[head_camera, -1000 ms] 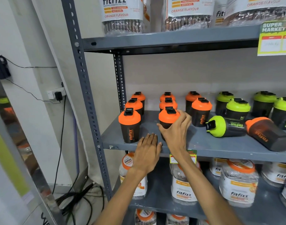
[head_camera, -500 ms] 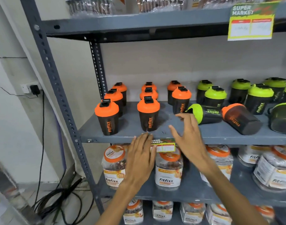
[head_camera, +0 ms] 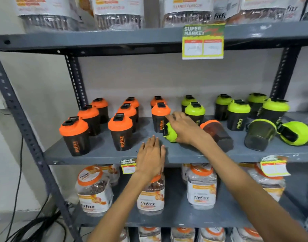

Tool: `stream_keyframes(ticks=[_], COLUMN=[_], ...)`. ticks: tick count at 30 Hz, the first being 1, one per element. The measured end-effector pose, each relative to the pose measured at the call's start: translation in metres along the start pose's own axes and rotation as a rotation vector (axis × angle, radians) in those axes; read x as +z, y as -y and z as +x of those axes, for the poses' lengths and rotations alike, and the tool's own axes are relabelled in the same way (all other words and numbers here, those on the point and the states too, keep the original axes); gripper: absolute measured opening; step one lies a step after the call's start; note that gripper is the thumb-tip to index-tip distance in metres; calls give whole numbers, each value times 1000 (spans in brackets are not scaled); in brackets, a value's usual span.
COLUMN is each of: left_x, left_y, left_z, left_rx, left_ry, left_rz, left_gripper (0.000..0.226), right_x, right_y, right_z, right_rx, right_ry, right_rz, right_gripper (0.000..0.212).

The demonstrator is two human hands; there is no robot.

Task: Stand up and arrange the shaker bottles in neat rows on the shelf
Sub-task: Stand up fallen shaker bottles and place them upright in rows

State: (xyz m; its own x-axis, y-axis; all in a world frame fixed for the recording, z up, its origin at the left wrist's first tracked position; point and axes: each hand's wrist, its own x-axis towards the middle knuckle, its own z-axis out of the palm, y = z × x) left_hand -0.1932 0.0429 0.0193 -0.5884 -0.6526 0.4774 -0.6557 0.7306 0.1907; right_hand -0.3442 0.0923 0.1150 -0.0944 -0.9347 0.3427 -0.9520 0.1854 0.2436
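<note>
Dark shaker bottles fill the grey middle shelf. Orange-lidded ones stand in rows on the left, and green-lidded ones stand at the back right. A green-lidded bottle lies on its side mid-shelf. My right hand rests over its body with fingers stretched out, not wrapped around it. An orange-lidded bottle lies just right of that wrist. My left hand lies flat and empty on the shelf's front edge.
Further right a lidless dark cup and another green-lidded bottle lie on their sides. Fitfizz jars fill the shelf below and the one above. Price tags hang from the shelf edges. Black cables lie on the floor at left.
My right hand let go of the front orange bottle, moved right and came down on the lying green-lidded bottle. My view shifted right. The left hand stayed on the shelf edge.
</note>
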Motion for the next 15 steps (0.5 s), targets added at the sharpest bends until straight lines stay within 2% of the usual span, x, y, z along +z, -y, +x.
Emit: stream_keyframes(ticks=[4,6,9,12,15], left_x=[4,5,6,7,8], left_y=[-2,-3,-2,-3,-3], left_z=[-1,-3,-6,-7,-7], left_rx=[1,7,17,35,40], left_ry=[39,34,10,2,-21], left_rz=[74,98,129,166,174], left_gripper=[56,60,64,59,54], right_x=[11,16,21,15,5], right_y=[2,0,-6,-16,-26], right_z=[10,9,2,-15,-35], right_rx=[-42,-63,-87,-37,111], right_ry=[108,90,8,-98,-243], right_rz=[-57,-33,15,211,539], right_gripper=[83,78,85,94,92])
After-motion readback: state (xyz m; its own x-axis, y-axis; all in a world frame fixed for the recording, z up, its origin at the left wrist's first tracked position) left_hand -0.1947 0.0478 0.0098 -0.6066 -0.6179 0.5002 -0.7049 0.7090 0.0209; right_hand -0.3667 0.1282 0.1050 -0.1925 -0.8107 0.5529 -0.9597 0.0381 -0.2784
